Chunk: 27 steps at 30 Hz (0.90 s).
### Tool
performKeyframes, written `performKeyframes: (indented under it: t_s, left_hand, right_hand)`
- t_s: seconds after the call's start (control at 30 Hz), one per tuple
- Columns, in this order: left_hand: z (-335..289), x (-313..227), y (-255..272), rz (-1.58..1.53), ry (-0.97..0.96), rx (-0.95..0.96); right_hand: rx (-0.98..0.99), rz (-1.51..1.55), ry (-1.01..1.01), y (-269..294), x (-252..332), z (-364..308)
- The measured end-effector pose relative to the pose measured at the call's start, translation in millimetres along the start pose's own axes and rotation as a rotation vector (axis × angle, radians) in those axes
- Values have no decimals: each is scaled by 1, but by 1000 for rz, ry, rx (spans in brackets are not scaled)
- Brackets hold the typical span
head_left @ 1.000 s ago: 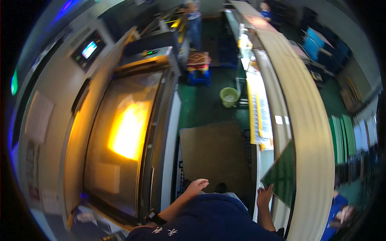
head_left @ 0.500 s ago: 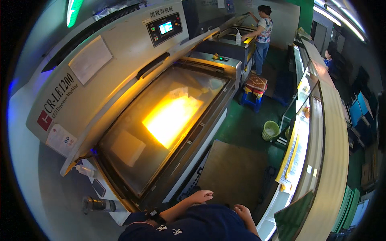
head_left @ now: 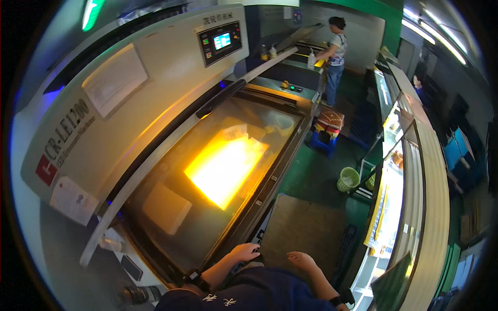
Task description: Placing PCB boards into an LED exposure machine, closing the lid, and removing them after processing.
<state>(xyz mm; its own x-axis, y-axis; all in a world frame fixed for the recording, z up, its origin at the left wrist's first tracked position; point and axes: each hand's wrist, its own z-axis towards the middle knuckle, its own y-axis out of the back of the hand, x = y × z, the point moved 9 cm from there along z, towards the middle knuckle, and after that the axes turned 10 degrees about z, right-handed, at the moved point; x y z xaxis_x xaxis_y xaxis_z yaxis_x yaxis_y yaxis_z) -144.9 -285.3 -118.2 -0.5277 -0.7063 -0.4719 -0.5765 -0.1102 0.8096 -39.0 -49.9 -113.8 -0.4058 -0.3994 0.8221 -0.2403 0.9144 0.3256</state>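
My left hand [head_left: 245, 252] is in front of my body by the near corner of a large exposure machine. Its fingers are curled in; whatever they may hold is hidden. My right hand [head_left: 302, 260] is apart from it to the right, fingers loosely bent, with nothing visible in it. Both hands are clear of the machine. Bright yellow light glows under the machine's glass bed [head_left: 207, 228], and a pale rectangular sheet [head_left: 167, 208] lies on the bed's near left part. The machine's lid frame [head_left: 129, 181], with a black handle [head_left: 220, 98], slants over the bed's left side.
A control panel [head_left: 223, 41] is on the machine's front. A phone [head_left: 132, 268] and a dark-lidded jar [head_left: 137, 295] are at the left. Rightward are a green basket [head_left: 348, 179], a blue stool [head_left: 324, 146] and a lit shelf bench [head_left: 430, 176]. A person [head_left: 336, 59] works at another machine beyond.
The lid frame has swung away from the machine's front panel and out over the bed. My right hand has come up and forward; my left hand has shifted slightly left.
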Motion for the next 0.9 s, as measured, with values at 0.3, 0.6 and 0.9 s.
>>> performKeyframes:
  t_s: [0.3,0.6,0.9]
  left_hand:
    - [16,49,-75,-9,-270,336]
    - [51,2,-51,-45,-352,449]
    - [84,-56,-55,9,-363,459]
  right_hand:
    - [57,-133,-81,-57,-9,12]
    - [-215,91,-145,-34,-13,-42]
    - [-219,75,-332,-46,-96,-107]
